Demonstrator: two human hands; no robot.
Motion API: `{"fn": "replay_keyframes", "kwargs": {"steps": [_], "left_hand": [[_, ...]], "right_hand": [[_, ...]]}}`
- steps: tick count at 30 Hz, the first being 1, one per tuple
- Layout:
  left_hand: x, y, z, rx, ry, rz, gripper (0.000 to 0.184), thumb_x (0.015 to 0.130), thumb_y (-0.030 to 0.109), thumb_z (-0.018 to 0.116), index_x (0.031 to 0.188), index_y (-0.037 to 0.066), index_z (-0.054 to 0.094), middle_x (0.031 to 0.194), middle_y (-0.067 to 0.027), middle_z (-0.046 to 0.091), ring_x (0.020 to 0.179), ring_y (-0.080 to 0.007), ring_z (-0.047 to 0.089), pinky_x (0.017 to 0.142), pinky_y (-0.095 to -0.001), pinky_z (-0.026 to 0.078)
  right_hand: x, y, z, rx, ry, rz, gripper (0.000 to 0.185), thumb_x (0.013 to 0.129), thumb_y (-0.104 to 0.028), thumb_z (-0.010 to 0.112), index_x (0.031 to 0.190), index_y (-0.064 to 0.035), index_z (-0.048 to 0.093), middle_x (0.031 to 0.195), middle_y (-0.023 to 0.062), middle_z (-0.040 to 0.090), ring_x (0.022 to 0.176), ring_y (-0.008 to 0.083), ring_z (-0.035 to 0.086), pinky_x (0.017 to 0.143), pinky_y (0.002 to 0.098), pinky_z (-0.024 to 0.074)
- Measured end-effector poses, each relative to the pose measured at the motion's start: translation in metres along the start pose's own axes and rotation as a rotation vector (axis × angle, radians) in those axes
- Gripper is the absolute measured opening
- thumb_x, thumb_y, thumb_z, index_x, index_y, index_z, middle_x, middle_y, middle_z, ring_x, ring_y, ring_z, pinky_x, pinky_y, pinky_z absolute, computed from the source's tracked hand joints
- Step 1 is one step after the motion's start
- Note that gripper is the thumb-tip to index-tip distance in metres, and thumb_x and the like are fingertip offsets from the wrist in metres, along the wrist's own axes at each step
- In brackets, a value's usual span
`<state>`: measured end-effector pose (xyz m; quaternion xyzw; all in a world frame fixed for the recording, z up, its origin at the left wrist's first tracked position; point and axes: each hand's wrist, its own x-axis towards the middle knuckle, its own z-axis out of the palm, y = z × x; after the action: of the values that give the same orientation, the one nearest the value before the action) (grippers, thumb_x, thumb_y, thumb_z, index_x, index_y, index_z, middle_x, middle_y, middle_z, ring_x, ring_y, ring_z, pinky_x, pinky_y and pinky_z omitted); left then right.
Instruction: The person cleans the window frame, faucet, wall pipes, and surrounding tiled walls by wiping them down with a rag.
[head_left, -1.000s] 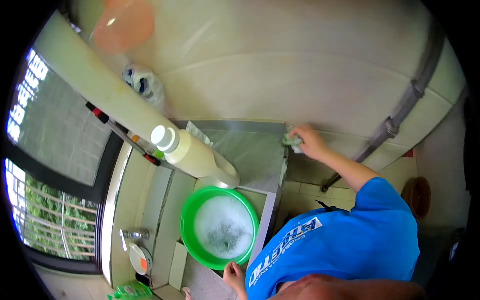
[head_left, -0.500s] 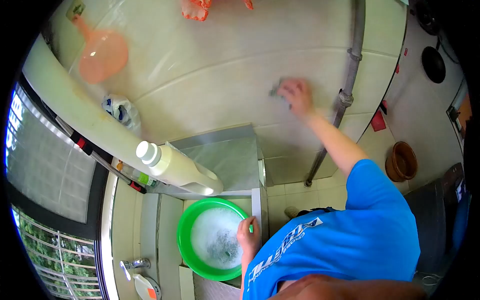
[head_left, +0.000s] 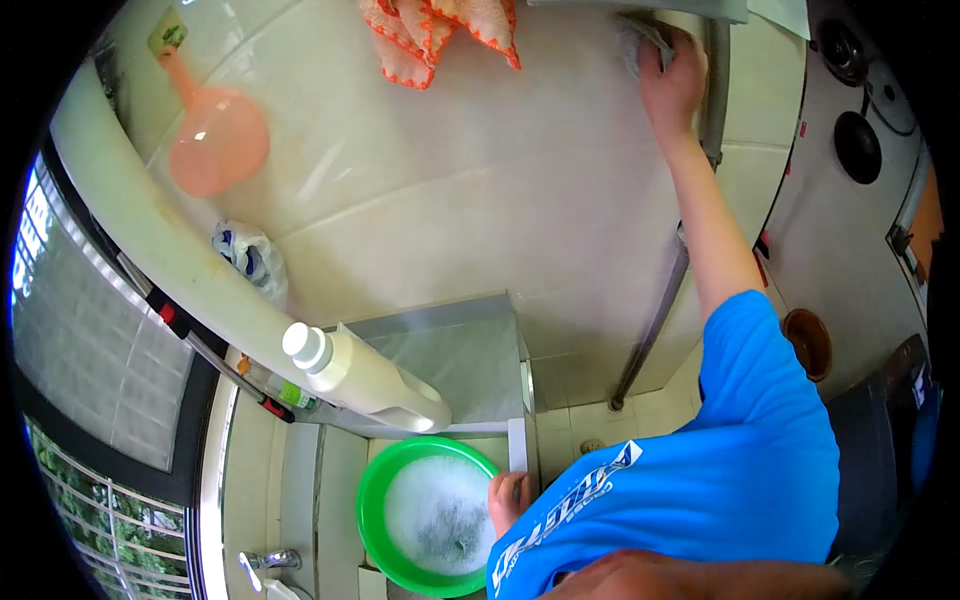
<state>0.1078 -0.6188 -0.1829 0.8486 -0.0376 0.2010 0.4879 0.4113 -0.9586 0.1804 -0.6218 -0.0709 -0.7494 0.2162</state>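
Observation:
High on the tiled wall, beside the grey pipe, my right hand (head_left: pixel 674 85) presses a grey-green cleaning cloth (head_left: pixel 640 45), its fingers closed around it. My left hand (head_left: pixel 509 500) is low down with curled fingers, gripping the sink edge (head_left: pixel 517 445) right beside the basin. The green plastic basin (head_left: pixel 375 510) stands in the sink and holds foamy water, with something darker showing through the suds. Behind the basin, a cream detergent bottle (head_left: pixel 365 380) with a white cap leans at a slant in this view.
A pink dipper (head_left: pixel 220 145) and an orange-edged towel (head_left: pixel 450 30) hang on the wall. The grey pipe (head_left: pixel 655 330) runs down it at right. A plastic bag (head_left: pixel 250 260) hangs near the thick white pipe (head_left: pixel 170 210). A faucet (head_left: pixel 270 560) is at lower left.
My right hand has moved up and to the right along the wall with the cloth. My left hand stays at the sink edge. The view has shifted, showing more of the orange-edged towel.

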Motion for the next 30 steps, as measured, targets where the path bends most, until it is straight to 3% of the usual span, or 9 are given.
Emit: {"fn": "replay_keyframes", "kwargs": {"steps": [4,8,11,15,17,22,25,27,30], "left_hand": [[-0.001,-0.007,0.007,-0.098,0.070,-0.094,0.012,0.070,-0.008,0.066,0.078,0.000,0.063,0.074,-0.0129,0.058,0.065,-0.0248,0.058,0.060,-0.0316,0.047],[0.001,-0.006,0.004,-0.145,0.095,-0.108,0.012,0.070,-0.010,0.066,0.078,-0.001,0.063,0.072,-0.0107,0.058,0.061,-0.0179,0.057,0.057,-0.0280,0.047],[0.001,-0.006,0.003,-0.107,0.096,-0.065,0.011,0.071,-0.009,0.066,0.078,-0.001,0.063,0.073,-0.0109,0.059,0.061,-0.0175,0.058,0.057,-0.0278,0.047],[0.000,-0.010,0.002,-0.096,0.110,-0.085,0.010,0.072,-0.007,0.067,0.078,0.000,0.063,0.071,-0.0108,0.059,0.062,-0.0172,0.060,0.057,-0.0268,0.047],[-0.004,-0.016,0.005,-0.093,0.137,-0.097,0.010,0.072,-0.006,0.068,0.078,0.000,0.063,0.070,-0.0105,0.059,0.062,-0.0169,0.060,0.057,-0.0268,0.047],[-0.005,-0.028,0.011,-0.128,0.158,-0.159,0.009,0.072,-0.003,0.069,0.077,0.001,0.063,0.070,-0.0096,0.059,0.058,-0.0158,0.058,0.054,-0.0267,0.047],[-0.003,-0.024,0.009,-0.104,0.128,-0.145,0.008,0.073,-0.003,0.068,0.078,0.001,0.063,0.071,-0.0094,0.059,0.058,-0.0154,0.058,0.055,-0.0265,0.047],[-0.002,-0.021,0.005,-0.079,0.114,-0.137,0.008,0.073,-0.003,0.068,0.078,0.001,0.063,0.071,-0.0095,0.059,0.059,-0.0154,0.058,0.055,-0.0263,0.047],[-0.005,-0.021,0.005,-0.064,0.163,-0.132,0.008,0.073,-0.004,0.067,0.078,0.001,0.063,0.071,-0.0095,0.059,0.059,-0.0158,0.058,0.055,-0.0264,0.047]], "right_hand": [[-0.034,-0.040,0.021,-0.213,-0.007,-0.065,0.044,0.061,0.001,0.060,0.103,-0.0096,0.061,0.109,0.0072,0.056,0.105,0.0307,0.049,0.088,0.0402,0.0402],[-0.108,-0.047,0.004,-0.053,-0.406,-0.274,0.047,0.058,0.003,0.063,0.102,-0.0148,0.061,0.106,0.0019,0.056,0.101,0.0284,0.049,0.083,0.0396,0.0416],[-0.097,-0.030,-0.004,0.027,-0.432,-0.330,0.043,0.061,0.002,0.062,0.100,-0.0147,0.062,0.106,0.0032,0.056,0.100,0.0283,0.049,0.083,0.0392,0.0420],[-0.029,-0.024,0.006,-0.058,-0.265,-0.221,0.036,0.065,-0.001,0.061,0.099,-0.0139,0.063,0.106,0.0034,0.056,0.099,0.0276,0.049,0.082,0.0386,0.0424],[-0.003,-0.032,0.021,-0.010,-0.044,-0.081,0.035,0.065,-0.005,0.063,0.100,-0.0089,0.063,0.106,0.0080,0.058,0.100,0.0313,0.050,0.086,0.0382,0.0433],[-0.016,-0.076,0.052,-0.056,-0.022,-0.096,0.038,0.063,-0.007,0.067,0.101,-0.0115,0.064,0.108,0.0062,0.057,0.101,0.0288,0.049,0.084,0.0386,0.0433],[-0.054,-0.087,0.043,-0.041,-0.254,-0.159,0.034,0.066,-0.006,0.065,0.099,-0.0135,0.064,0.104,0.0025,0.056,0.097,0.0254,0.050,0.082,0.0398,0.0421],[-0.093,-0.078,0.035,0.122,-0.525,-0.386,0.036,0.063,-0.005,0.066,0.098,-0.0141,0.065,0.102,0.0014,0.056,0.096,0.0247,0.051,0.082,0.0397,0.0417],[-0.112,-0.056,0.018,0.173,-0.456,-0.442,0.038,0.061,-0.004,0.066,0.098,-0.0141,0.065,0.100,0.0011,0.057,0.095,0.0241,0.052,0.081,0.0387,0.0415]]}}
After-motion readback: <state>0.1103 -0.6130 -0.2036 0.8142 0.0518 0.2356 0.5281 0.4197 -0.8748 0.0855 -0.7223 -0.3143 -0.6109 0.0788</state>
